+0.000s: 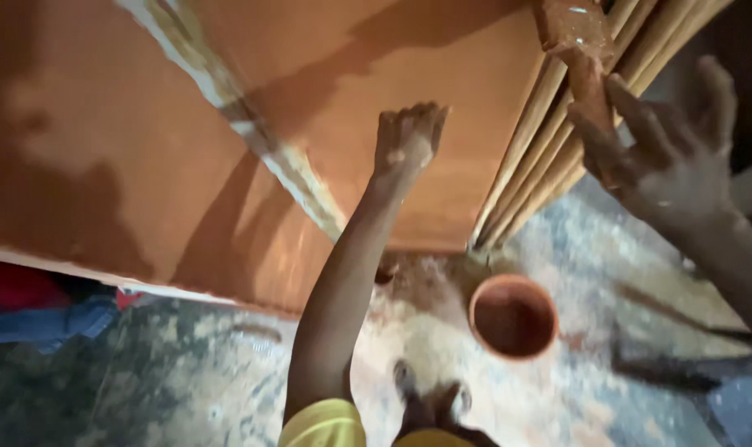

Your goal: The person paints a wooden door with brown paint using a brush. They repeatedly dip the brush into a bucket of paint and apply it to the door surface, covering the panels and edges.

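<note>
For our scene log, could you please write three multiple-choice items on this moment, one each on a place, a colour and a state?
1. Where is the round bowl?
A. on the floor
B. on the board
C. in a hand

2. What colour is the sleeve?
A. blue
B. yellow
C. white

3. How is the left hand?
A. spread flat
B. out of view
C. closed in a fist against the wooden board

Answers: 1 A, it sits on the speckled floor below the board; 2 B, yellow shows at the upper arm; 3 C, the knuckles are curled on the orange surface, while the right hand is open.

Bystanders on a dusty, paint-spattered floor

A round orange bowl [513, 317] sits near right; crumpled blue and red cloth [40, 314] lies far left.
</note>
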